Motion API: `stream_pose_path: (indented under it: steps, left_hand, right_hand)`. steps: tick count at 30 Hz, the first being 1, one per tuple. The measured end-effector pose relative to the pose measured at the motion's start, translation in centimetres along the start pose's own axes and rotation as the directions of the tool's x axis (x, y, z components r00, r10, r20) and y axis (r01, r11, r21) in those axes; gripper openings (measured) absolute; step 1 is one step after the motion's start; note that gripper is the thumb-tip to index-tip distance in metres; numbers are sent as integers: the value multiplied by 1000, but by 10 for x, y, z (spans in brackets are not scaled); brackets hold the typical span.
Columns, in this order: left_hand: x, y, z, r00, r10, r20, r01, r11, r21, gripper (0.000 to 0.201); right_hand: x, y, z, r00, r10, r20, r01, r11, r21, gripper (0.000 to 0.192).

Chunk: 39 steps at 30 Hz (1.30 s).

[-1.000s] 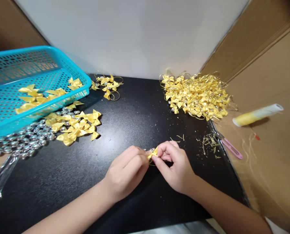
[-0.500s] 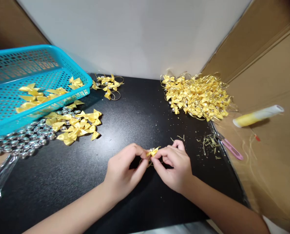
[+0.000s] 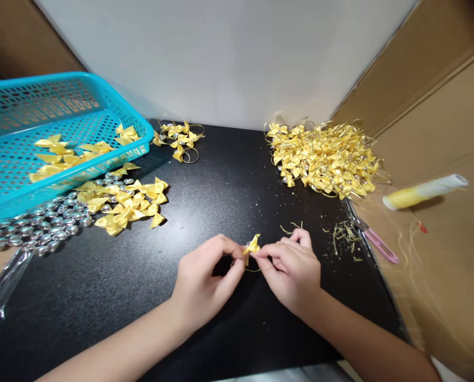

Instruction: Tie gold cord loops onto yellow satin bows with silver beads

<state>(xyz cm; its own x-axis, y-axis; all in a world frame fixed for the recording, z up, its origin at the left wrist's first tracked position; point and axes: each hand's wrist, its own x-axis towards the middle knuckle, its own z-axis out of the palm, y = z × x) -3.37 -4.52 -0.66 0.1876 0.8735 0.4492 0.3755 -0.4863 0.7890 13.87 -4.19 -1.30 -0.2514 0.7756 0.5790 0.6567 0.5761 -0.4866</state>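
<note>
Left hand (image 3: 205, 278) and right hand (image 3: 290, 268) pinching 1 yellow bow (image 3: 252, 246): light, soft, slippery satin; best gripped at centre knot

On the mat (image 3: 221, 196), the hands (image 3: 205, 276) meet near six o'clock. A basket (image 3: 61, 175) sits at ten o'clock, loose bows (image 3: 129, 204) and beads (image 3: 33, 233) just before it. A big bow pile (image 3: 324, 159) lies at two o'clock, a spool (image 3: 423, 191) to its right.
</note>
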Motion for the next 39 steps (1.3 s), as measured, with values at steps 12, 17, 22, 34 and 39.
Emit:
stream_pose_path:
  steps: [12, 17, 22, 34, 39]
  left_hand:
    - [4, 1, 3, 927, -373, 47, 363, 858, -364, 5]
    - [3, -3, 2, 950, -312, 29, 307, 907, -287, 6]
    - [1, -6, 0, 985, -167, 51, 174, 966, -191, 9]
    - [2, -6, -1, 999, -15, 42, 20, 993, -116, 13]
    - [2, -4, -3, 998, 36, 42, -33, 997, -76, 14]
  right_hand:
    - [4, 0, -2, 998, -37, 49, 35, 999, 42, 13]
    - [10, 6, -11, 995, 94, 41, -101, 965, 242, 4]
    - [13, 11, -12, 865, 358, 352, -482, 786, 386, 9]
    - [13, 7, -8, 857, 387, 340, -504, 763, 405, 17]
    - [12, 6, -7, 870, 366, 331, -478, 789, 386, 15]
